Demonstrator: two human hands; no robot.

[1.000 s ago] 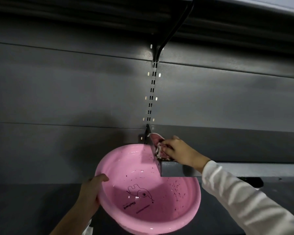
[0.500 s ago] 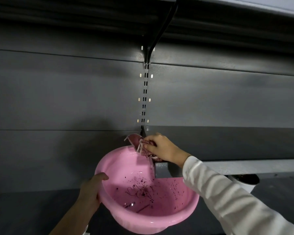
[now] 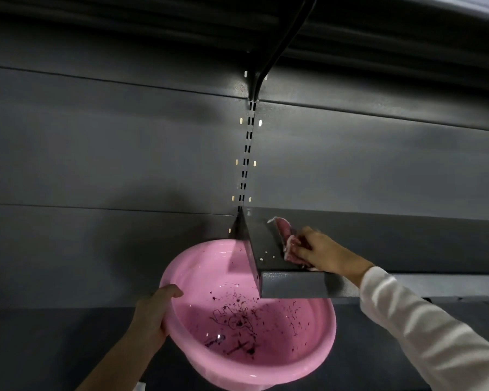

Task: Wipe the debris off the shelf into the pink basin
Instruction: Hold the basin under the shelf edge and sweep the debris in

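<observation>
A grey metal shelf (image 3: 291, 285) juts out from the dark back panel at the right. A few pale crumbs of debris (image 3: 266, 255) lie near its left end. My right hand (image 3: 322, 251) presses a pink and white cloth (image 3: 287, 241) flat on the shelf top, just right of the crumbs. Below the shelf's left end, my left hand (image 3: 153, 314) grips the rim of the pink basin (image 3: 187, 280) and holds it up. Dark specks and scraps lie scattered on the basin's bottom.
A slotted upright rail (image 3: 246, 159) runs up the dark panel wall to a black bracket (image 3: 268, 69) under an upper shelf. The grey shelf runs on to the right edge of the view. Below it all is dark.
My right hand has drawn the cloth back to the right, from the shelf's left edge over the basin onto the shelf top. More debris lies in the basin. The basin stays held under the shelf end.
</observation>
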